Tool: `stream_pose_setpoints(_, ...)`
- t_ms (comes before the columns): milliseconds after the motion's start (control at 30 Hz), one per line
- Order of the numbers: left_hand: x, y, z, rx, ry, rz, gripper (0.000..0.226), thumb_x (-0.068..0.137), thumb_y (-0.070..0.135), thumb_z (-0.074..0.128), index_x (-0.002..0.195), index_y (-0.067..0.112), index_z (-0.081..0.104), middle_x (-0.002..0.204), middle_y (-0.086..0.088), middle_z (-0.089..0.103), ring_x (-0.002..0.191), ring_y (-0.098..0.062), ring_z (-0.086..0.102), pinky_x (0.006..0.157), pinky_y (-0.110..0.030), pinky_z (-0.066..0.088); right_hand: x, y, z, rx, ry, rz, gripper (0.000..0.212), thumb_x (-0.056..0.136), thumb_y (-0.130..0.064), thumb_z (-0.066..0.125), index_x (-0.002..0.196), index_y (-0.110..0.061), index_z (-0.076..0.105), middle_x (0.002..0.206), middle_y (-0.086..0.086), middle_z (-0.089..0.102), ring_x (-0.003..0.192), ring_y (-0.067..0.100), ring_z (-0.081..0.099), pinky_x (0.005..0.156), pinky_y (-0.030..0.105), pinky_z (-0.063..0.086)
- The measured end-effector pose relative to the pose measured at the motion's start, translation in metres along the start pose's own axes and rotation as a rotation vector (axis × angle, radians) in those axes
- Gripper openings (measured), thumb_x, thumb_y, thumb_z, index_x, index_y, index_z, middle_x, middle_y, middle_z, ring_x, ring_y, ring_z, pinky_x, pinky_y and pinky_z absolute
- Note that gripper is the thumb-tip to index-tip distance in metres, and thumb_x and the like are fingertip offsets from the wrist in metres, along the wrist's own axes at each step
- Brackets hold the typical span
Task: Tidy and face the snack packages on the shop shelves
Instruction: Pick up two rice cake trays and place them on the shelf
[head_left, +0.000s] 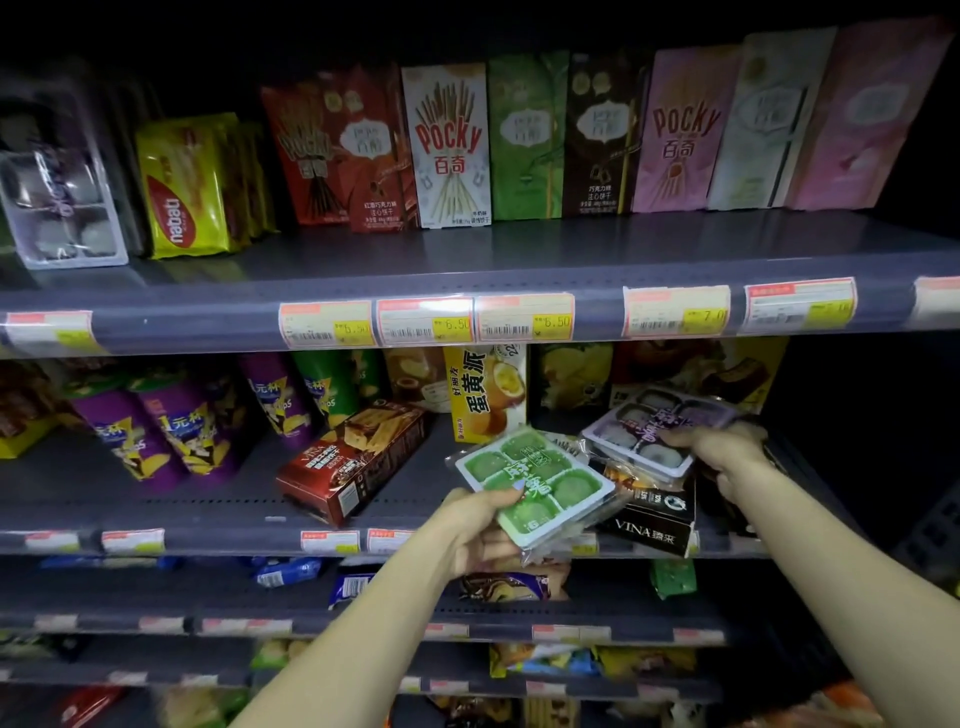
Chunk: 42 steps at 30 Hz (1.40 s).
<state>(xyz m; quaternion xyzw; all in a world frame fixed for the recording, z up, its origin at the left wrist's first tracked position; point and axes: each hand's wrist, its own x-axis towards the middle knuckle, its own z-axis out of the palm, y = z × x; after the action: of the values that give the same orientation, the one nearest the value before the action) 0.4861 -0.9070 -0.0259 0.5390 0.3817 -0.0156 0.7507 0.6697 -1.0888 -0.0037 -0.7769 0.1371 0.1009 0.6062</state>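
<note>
A: Hands?

B: Left hand grips a green mochi tray by its near edge, thumb on top, fingers curled under. Tray is held off the shelf, tilted, in front of the middle shelf. Right hand pinches a purple mochi tray at its right end, thumb over the top edge. I can't tell whether that tray is lifted or resting on the packs under it.

A: What's in the trays?

B: Green one: clear plastic wrap, round green cakes in separate wells. I count about five showing, label strip across the middle. Purple one: same build, pale round cakes in wells, purple label.

A: Under them?

B: A black box marked VINA lies flat at the shelf's front edge, below both trays. More wrapped packs between, too cluttered to read.

A: Rest of that shelf?

B: A brown wafer box lies on its side, skewed, left of the green tray. A yellow cake box stands upright behind it. Purple and green chip cups at left, leaning.

A: Top shelf?

B: A row of biscuit stick boxes upright, fronts out, the right ones leaning. Yellow wafer bags to their left. Far left, another clear tray stands on edge with pale cakes inside. Price tags along the rail.
</note>
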Motion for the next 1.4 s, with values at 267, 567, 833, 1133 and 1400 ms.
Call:
stream_pose_setpoints(267,0.003,-0.005,-0.002,0.015,0.026,0.053,0.025,0.089,0.009,0.065,0.108,-0.006,0.062,0.08,-0.014,0.072,0.054,-0.015,0.069,0.044,-0.027,0.054,0.0,-0.004,0.002,0.15,-0.124,0.009,0.055,0.066,0.004,0.08,0.115,0.007,0.057,0.11,0.02,0.065,0.082,0.03,0.065,0.068,0.035,0.054)
stream_pose_setpoints(567,0.001,-0.003,-0.016,-0.061,0.03,0.095,0.047,0.084,0.002,0.068,0.125,-0.004,0.048,0.104,-0.021,0.07,0.075,-0.024,0.072,0.055,-0.039,0.06,0.003,0.0,-0.009,0.253,-0.334,0.059,0.039,0.075,0.004,0.069,0.114,0.005,0.062,0.088,0.012,0.07,0.067,0.02,0.065,0.045,0.022,0.055)
stream_pose_setpoints(833,-0.027,0.006,-0.057,0.008,-0.081,0.142,0.029,0.086,0.005,0.064,0.115,0.002,0.063,0.106,-0.017,0.072,0.089,-0.025,0.071,0.072,-0.039,0.061,-0.019,-0.005,-0.019,0.057,-0.753,0.051,0.027,0.073,-0.006,0.069,0.1,-0.004,0.069,0.09,0.005,0.075,0.071,0.012,0.072,0.063,0.023,0.059)
stream_pose_setpoints(1133,-0.082,0.001,-0.134,0.041,-0.052,0.247,0.042,0.078,0.011,0.068,0.119,0.01,0.062,0.109,-0.014,0.072,0.095,-0.027,0.07,0.079,-0.038,0.059,-0.067,-0.015,0.025,-0.1,-1.043,-0.024,0.056,0.064,-0.005,0.075,0.118,-0.005,0.06,0.108,0.019,0.071,0.09,0.03,0.071,0.081,0.04,0.058)
stream_pose_setpoints(1400,-0.128,-0.012,-0.201,-0.006,0.075,0.331,0.041,0.082,0.01,0.071,0.122,0.015,0.062,0.115,-0.016,0.069,0.112,-0.039,0.061,0.102,-0.059,0.041,-0.123,-0.022,0.091,-0.072,-1.26,-0.093,0.069,0.059,0.002,0.078,0.124,-0.005,0.055,0.113,0.019,0.069,0.099,0.033,0.068,0.077,0.038,0.059)
